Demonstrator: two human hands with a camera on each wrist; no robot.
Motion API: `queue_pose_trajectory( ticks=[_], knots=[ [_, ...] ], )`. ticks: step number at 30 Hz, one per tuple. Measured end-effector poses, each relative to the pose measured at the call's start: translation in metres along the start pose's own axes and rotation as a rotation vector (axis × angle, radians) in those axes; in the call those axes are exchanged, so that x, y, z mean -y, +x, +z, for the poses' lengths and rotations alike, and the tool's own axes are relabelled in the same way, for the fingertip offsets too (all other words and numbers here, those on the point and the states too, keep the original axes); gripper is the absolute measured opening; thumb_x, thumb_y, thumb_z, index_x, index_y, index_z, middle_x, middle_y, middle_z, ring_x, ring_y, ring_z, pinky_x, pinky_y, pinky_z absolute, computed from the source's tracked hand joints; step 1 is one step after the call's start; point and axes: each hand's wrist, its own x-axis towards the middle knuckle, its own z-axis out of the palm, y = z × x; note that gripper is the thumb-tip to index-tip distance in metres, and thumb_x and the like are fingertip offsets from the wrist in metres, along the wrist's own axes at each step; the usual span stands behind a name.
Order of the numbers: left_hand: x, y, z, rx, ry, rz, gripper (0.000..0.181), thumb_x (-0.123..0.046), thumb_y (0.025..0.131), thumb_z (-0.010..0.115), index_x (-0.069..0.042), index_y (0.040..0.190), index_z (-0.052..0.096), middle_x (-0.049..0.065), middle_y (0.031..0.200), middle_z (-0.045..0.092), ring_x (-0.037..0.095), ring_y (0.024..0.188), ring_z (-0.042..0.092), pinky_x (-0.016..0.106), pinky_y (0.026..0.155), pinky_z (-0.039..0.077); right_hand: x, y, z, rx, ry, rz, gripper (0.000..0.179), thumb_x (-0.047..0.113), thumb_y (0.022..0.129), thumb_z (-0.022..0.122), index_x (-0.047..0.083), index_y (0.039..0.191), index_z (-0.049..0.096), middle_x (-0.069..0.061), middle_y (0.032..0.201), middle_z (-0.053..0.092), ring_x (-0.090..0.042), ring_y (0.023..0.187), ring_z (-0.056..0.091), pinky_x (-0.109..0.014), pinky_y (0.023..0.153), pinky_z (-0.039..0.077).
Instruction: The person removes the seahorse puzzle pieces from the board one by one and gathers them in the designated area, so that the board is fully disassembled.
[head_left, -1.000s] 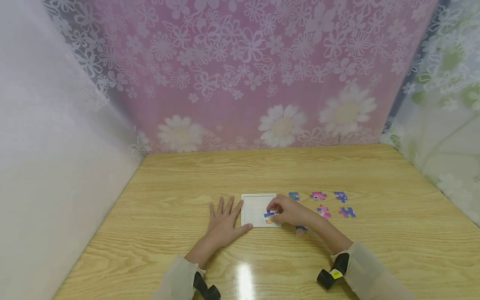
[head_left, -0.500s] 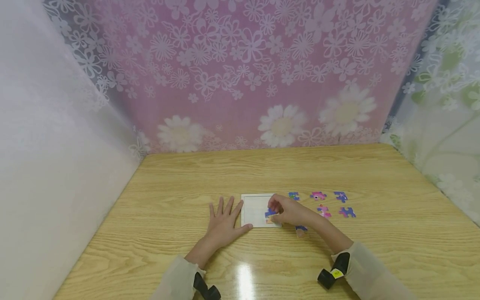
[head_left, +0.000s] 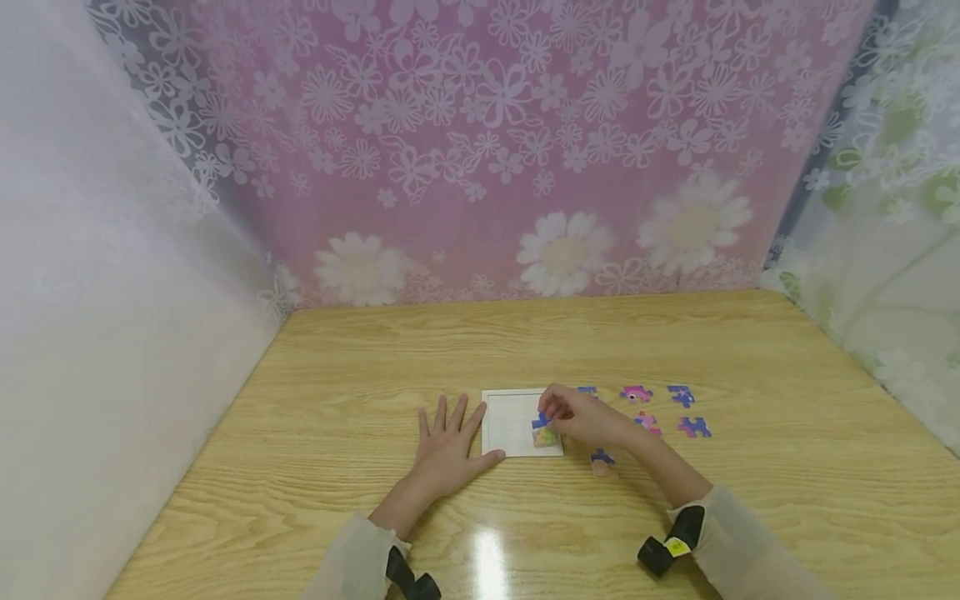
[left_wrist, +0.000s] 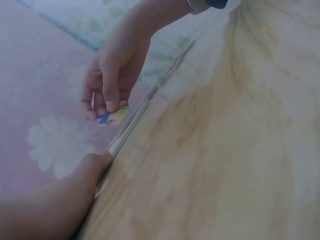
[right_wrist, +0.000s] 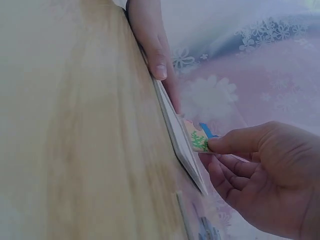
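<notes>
My right hand (head_left: 588,419) pinches a jigsaw puzzle piece (head_left: 542,437) between thumb and fingers, above the lower right part of a white puzzle board (head_left: 506,423). In the right wrist view the piece (right_wrist: 195,135) is blue and pale yellow with green coral, tilted up from the board. The thumb lies over its near edge. My left hand (head_left: 446,454) rests on the table with fingers spread. Its index finger and thumb touch the board's left side.
To the right of the board lie several loose puzzle pieces, among them a pink one (head_left: 637,393), a purple one (head_left: 681,395) and a blue-and-tan one (head_left: 602,462). The wooden table (head_left: 337,358) meets a pink flowered curtain (head_left: 465,167) at the back.
The right hand has lifted slightly and tilted the puzzle piece up off the board, with more yellow and green now showing. The left hand has stayed in place.
</notes>
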Motion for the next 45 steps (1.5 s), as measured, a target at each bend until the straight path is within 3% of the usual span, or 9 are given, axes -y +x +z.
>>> queue_pose_trajectory(
  ticks=[13, 26, 35, 45],
  knots=[
    [0.003, 0.001, 0.004, -0.004, 0.008, 0.009, 0.087, -0.076, 0.081, 0.030, -0.022, 0.148, 0.021, 0.011, 0.151, 0.013, 0.039, 0.135, -0.003, 0.061, 0.099, -0.010, 0.000, -0.017, -0.026, -0.015, -0.001, -0.064, 0.017, -0.002, 0.088, 0.055, 0.001, 0.104, 0.052, -0.007, 0.094, 0.055, -0.020, 0.086, 0.054, -0.029, 0.075, 0.048],
    [0.001, -0.001, 0.001, -0.011, -0.002, 0.024, 0.084, -0.073, 0.083, 0.033, -0.021, 0.147, 0.023, 0.013, 0.150, 0.014, 0.041, 0.134, -0.001, 0.062, 0.099, -0.009, 0.000, -0.052, -0.050, -0.050, -0.017, -0.001, 0.016, 0.001, 0.091, 0.055, 0.000, 0.106, 0.052, -0.008, 0.098, 0.055, -0.023, 0.091, 0.054, -0.026, 0.076, 0.048],
    [-0.001, -0.002, -0.003, -0.006, 0.003, 0.014, 0.083, -0.072, 0.083, 0.035, -0.020, 0.147, 0.024, 0.013, 0.150, 0.015, 0.040, 0.134, 0.000, 0.062, 0.099, -0.008, -0.006, -0.072, -0.061, -0.058, 0.017, -0.014, 0.018, 0.004, 0.092, 0.054, -0.005, 0.107, 0.049, -0.012, 0.098, 0.054, -0.022, 0.087, 0.054, -0.029, 0.073, 0.048],
    [-0.002, -0.002, -0.003, 0.000, 0.020, 0.010, 0.083, -0.072, 0.083, 0.034, -0.021, 0.147, 0.023, 0.013, 0.150, 0.015, 0.040, 0.135, 0.000, 0.061, 0.099, -0.008, -0.015, -0.087, -0.069, -0.070, -0.017, -0.015, 0.017, 0.001, 0.093, 0.051, -0.006, 0.108, 0.049, -0.011, 0.097, 0.054, -0.017, 0.086, 0.055, -0.028, 0.073, 0.048]
  ],
)
